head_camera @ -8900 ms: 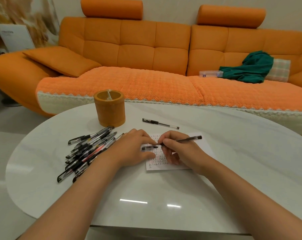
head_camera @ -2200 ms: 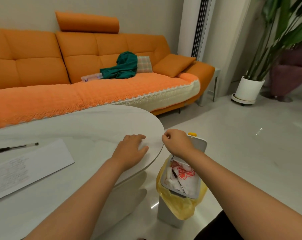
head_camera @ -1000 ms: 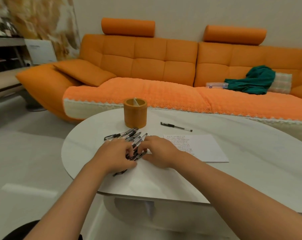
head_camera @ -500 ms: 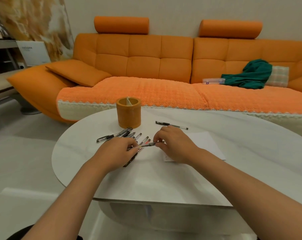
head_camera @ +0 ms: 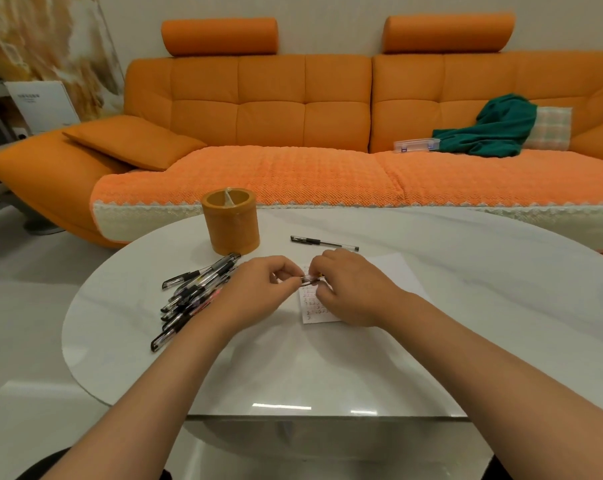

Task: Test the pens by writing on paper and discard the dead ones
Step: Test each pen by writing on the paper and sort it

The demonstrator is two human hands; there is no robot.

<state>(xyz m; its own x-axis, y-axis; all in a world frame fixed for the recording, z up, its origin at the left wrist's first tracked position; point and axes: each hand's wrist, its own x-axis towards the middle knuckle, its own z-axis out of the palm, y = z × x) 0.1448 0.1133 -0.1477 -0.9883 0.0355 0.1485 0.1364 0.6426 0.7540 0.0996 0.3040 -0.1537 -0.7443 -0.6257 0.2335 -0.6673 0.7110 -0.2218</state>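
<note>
Both hands meet over the middle of the white table (head_camera: pixel 327 368), with one pen (head_camera: pixel 310 279) strung between them. On the left hand (head_camera: pixel 258 292) the fingers are curled in, thumb and forefinger nipping the pen's left end. On the right hand (head_camera: pixel 348 289) the fingers are curled too, knuckles up, pinching the other end. The pen sits roughly level, just above the paper (head_camera: pixel 393 271). That sheet lies flat under the right hand, with rows of scribbled marks showing along its left edge. So little of the barrel shows between the fingertips that I can't tell whether its cap is on.

At nine o'clock from the hands, the pile of pens (head_camera: pixel 196 296) fans across the tabletop, and the left forearm passes just beside it. At twelve o'clock, a lone pen (head_camera: pixel 324 242) lies flat just past the paper's far edge, dark end to the left, well apart from the pile. At eleven o'clock the round orange pen holder (head_camera: pixel 231 221) stands upright with a divider showing inside, just beyond the top of the pile.

Past the table, the orange sofa (head_camera: pixel 293 109) fills the far side. On its seat at two o'clock a green cloth (head_camera: pixel 494 129) is heaped against a checked cushion (head_camera: pixel 551 128), with a clear plastic box (head_camera: pixel 416 145) touching the cloth at its left
</note>
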